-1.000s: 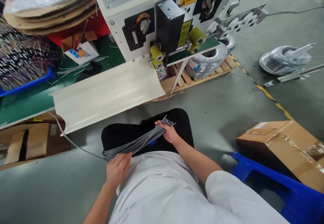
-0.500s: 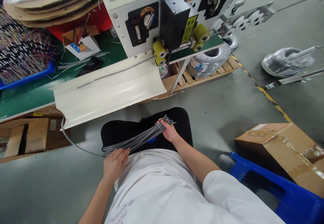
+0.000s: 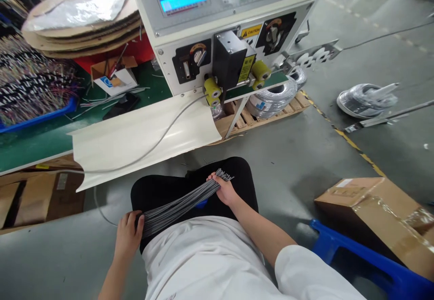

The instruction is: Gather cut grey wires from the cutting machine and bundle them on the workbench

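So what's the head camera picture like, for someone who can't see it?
A person's right hand grips one end of a bundle of grey cables across their lap, left hand by the other. Ahead, a machine with a blue screen has one grey cable curving from it over a cream tray.

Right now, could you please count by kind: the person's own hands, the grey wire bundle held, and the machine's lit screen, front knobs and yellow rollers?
Hands: 2 (left hand, right hand)
Grey wire bundle: 1
Lit screen: 1
Front knobs: 2
Yellow rollers: 4 visible
Total: 10
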A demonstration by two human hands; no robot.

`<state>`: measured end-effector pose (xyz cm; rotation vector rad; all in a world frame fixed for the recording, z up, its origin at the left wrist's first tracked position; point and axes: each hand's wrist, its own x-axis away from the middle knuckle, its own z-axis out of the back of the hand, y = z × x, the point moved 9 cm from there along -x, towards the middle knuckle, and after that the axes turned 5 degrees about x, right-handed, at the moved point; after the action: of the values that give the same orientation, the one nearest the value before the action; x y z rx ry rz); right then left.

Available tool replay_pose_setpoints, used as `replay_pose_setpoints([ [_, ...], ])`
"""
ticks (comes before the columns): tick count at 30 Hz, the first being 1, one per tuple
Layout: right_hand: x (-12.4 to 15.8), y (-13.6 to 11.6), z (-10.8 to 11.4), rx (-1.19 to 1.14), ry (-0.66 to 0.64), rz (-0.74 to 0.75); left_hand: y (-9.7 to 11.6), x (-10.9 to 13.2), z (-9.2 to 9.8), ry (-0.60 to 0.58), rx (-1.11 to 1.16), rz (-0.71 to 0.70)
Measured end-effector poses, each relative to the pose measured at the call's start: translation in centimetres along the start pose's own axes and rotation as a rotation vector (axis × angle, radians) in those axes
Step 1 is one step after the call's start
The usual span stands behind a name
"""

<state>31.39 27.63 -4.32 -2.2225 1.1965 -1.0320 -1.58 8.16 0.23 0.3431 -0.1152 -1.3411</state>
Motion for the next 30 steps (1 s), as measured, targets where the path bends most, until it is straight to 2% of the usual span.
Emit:
replay_pose_setpoints([
  [2,0.0,0.0,0.0,-0.007,0.004,-0.001,-0.2,0.0,-0.3,0.042,0.038,0.009],
  [4,-0.1,0.0,0.0,-0.011,0.006,0.000,0.7,-0.5,0.1,0.085,0.029,-0.038],
  [7,-0.1,0.1,0.0,-0.015,0.007,-0.005,4.5,-2.5,2.2,0.168,0.005,-0.257],
  [9,-0.1,0.2,0.1,-0.012,0.008,-0.004,8.4,-4.3,4.8,0.242,0.021,-0.453],
  [11,-0.2,0.3,0.2,-0.007,0.006,0.006,12.4,-6.2,8.2,0.354,0.056,-0.619],
  [13,-0.2,0.2,0.3,0.000,0.006,0.017,15.9,-8.5,11.9,0.497,0.065,-0.709],
  [15,-0.1,0.2,0.4,0.009,0.012,0.022,18.4,-11.5,14.7,0.588,0.034,-0.682],
  [17,0.0,0.1,0.4,0.024,0.018,0.026,19.6,-15.2,16.1,0.585,-0.001,-0.557],
  [20,0.2,-0.2,0.4,0.058,0.032,0.042,20.0,-19.5,15.9,0.518,-0.020,-0.388],
  [22,0.3,-0.4,0.5,0.082,0.041,0.054,19.8,-20.8,15.2,0.500,-0.039,-0.343],
  [25,0.4,-0.6,0.3,0.084,0.034,0.053,19.3,-20.8,13.9,0.469,-0.051,-0.318],
  [30,0.3,-0.4,-0.1,0.057,-0.024,0.024,17.9,-18.8,12.7,0.392,-0.076,-0.309],
])
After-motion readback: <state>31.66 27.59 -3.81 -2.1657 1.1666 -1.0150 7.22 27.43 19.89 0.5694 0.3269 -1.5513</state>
